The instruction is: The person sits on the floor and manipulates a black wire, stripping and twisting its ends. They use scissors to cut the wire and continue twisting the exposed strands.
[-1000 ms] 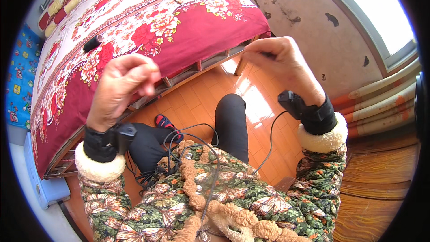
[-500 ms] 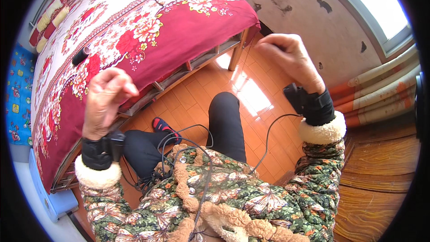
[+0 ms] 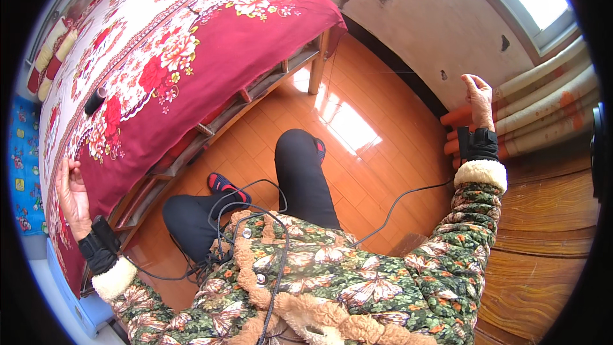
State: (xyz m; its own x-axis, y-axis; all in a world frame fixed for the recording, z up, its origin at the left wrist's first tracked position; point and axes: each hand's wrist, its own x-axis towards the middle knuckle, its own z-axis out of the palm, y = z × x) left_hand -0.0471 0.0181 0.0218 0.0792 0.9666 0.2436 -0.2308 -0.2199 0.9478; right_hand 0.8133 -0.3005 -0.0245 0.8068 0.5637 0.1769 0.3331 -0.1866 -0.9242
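Note:
My left hand is out at the far left beside the hanging edge of the bedspread. Its fingers are drawn together, and whatever is in them is too small to make out. Out to the right, in front of the curtain, my right hand is raised with thumb and fingertips pinched. A faint fine thread shows level with those fingertips, running off leftward across the wall. On the bed lies a small dark cylinder, like a spool, beyond my left hand.
A bed frame stands ahead and left, over an orange tiled floor. A gathered curtain and wooden furniture are at the right. Dark cables run from my wrist bands to my lap.
My hands have spread apart: the left has moved outward and down, the right outward toward the curtain. My view has shifted slightly right. The dark cylinder remains on the bed.

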